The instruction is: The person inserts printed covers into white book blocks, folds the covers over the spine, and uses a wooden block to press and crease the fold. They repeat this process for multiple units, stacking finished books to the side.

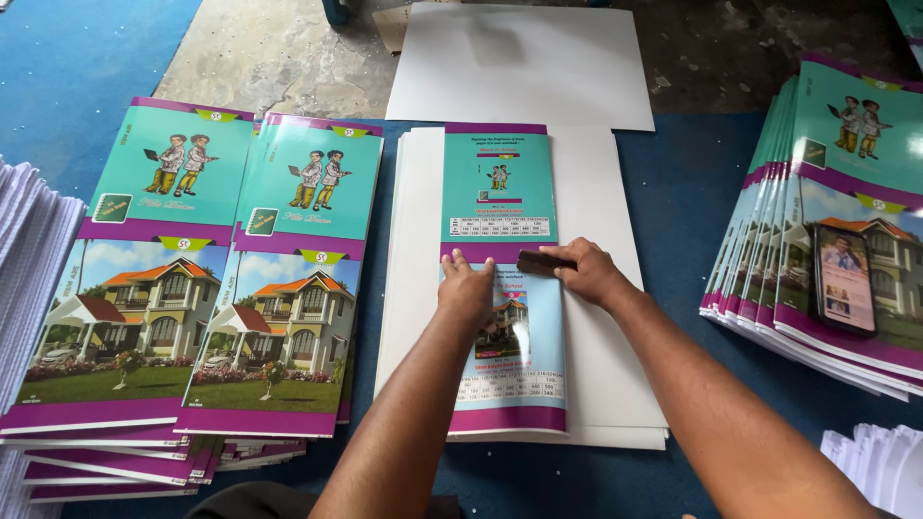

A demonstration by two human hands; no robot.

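Observation:
A folded printed cover sheet [500,192], teal and purple with a house picture, lies on a stack of white sheets [596,317] in front of me. My left hand [466,288] presses flat on the cover near its middle, fingers spread on the fold. My right hand [586,272] grips a small dark block [540,261] and holds it against the cover's right edge, beside the left hand.
Stacks of the same colourful covers lie at the left [231,279] and fanned at the right [836,221], with a phone [844,279] on the right stack. A large white board [524,62] lies beyond. Paper piles sit at the far left [29,259] and bottom right [880,466].

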